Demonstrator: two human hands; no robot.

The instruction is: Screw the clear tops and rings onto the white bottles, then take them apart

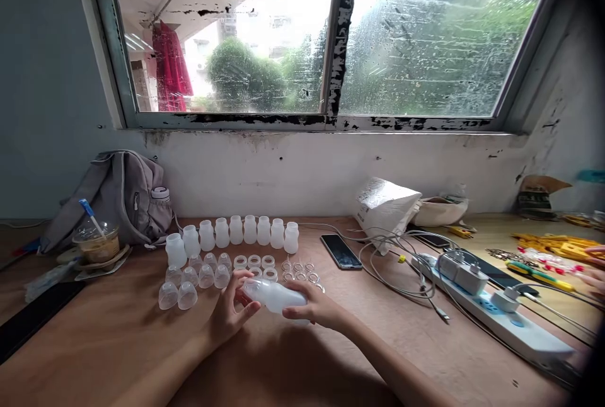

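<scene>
A frosted white baby bottle lies sideways in the air between both hands, above the front of the table. Around its clear capped end, at the left, curl the fingers of my left hand. My right hand grips the bottle's base end from the right. Behind it stands a curved row of open frosted bottle bodies. Several clear domed caps sit to the left of my left hand. White collar rings lie just beyond the held bottle, and thin-rimmed ring-shaped parts are partly hidden by my right hand.
A phone lies beyond my right hand, near tangled cables and a white power strip. A plastic drink cup and grey backpack stand at left. At the far right, another person's hand is near yellow parts.
</scene>
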